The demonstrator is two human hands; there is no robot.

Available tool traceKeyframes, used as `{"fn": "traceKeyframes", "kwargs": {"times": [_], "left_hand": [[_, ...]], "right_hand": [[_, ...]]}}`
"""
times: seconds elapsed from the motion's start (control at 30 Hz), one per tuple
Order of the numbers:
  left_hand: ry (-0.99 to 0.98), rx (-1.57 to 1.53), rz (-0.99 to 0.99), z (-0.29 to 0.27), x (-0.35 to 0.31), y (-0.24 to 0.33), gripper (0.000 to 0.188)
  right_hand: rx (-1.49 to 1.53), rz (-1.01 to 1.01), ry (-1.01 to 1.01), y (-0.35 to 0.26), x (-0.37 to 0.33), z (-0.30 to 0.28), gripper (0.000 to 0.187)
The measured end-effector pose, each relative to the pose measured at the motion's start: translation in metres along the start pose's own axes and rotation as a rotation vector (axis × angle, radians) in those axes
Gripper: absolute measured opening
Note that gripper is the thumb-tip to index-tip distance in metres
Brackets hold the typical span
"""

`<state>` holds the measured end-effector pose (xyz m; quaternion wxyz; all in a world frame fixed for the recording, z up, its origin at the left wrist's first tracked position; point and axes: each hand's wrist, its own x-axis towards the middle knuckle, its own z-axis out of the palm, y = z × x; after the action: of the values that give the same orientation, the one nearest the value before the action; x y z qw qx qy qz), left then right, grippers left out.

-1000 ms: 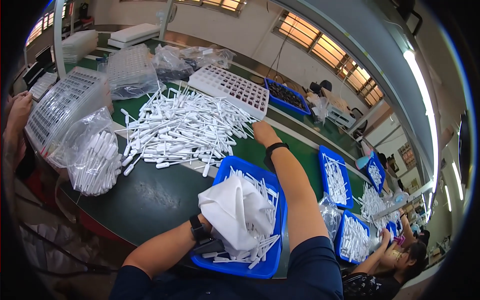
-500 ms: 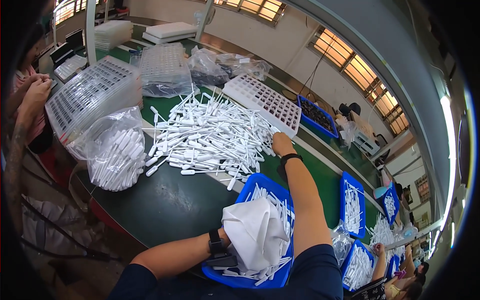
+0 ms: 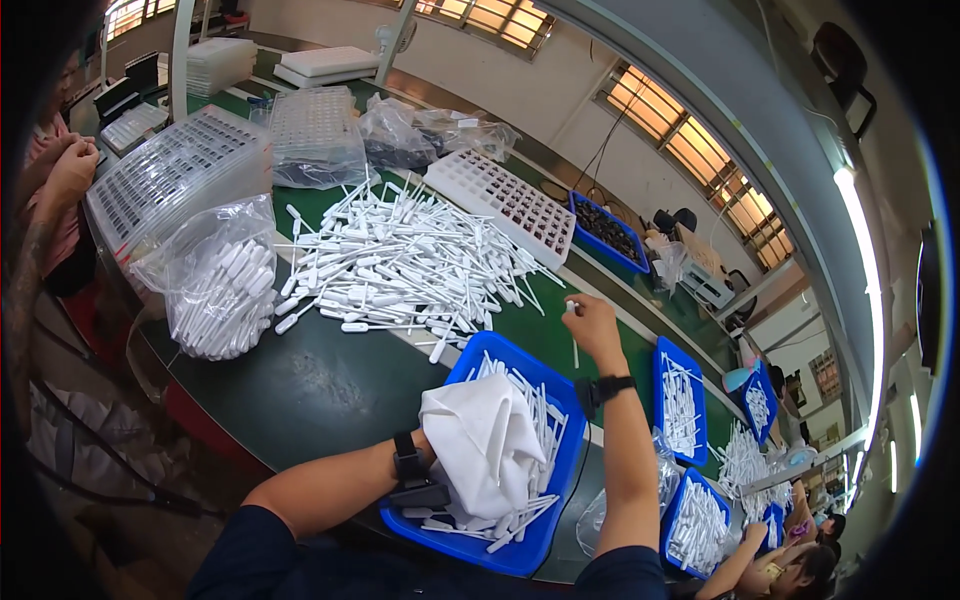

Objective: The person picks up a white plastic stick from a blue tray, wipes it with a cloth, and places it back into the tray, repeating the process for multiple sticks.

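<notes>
My right hand (image 3: 597, 326) is raised over the green table (image 3: 640, 318), its fingers closed on a white plastic dropper pipette (image 3: 575, 352) that hangs down. In front of me a blue tray (image 3: 568, 478) holds many such pipettes. A white cloth (image 3: 485, 440) lies over the tray and covers my left hand, so its fingers are hidden; only the forearm (image 3: 325, 490) and the black wrist strap show. Beyond the tray, a large loose pile of pipettes (image 3: 400, 265) spreads over the table, left of my right hand.
Left of the pile stand a clear bag of pipettes (image 3: 222, 300) and stacked clear trays (image 3: 180, 165). Behind it lies a white foam rack (image 3: 500, 205). More blue trays (image 3: 680, 400) of pipettes are on the right. Other people's hands (image 3: 70, 165) show at the far left.
My right hand has moved from the pile's right edge toward me and up, with a pipette now visible in its fingers. The whole view has shifted slightly.
</notes>
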<state>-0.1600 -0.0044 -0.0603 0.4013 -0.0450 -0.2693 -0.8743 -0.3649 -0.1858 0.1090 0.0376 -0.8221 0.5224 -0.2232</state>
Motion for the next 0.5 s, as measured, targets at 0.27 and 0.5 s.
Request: {"fn": "traceKeyframes", "kwargs": {"times": [0.27, 0.5], "left_hand": [[0.078, -0.038, -0.002, 0.034, -0.001, 0.023, 0.035], [0.172, 0.176, 0.043, 0.088, 0.002, 0.044, 0.034]], "right_hand": [[0.524, 0.360, 0.244, -0.002, -0.073, -0.016, 0.036], [1.498, 0.406, 0.235, -0.040, -0.145, -0.004, 0.011]]}}
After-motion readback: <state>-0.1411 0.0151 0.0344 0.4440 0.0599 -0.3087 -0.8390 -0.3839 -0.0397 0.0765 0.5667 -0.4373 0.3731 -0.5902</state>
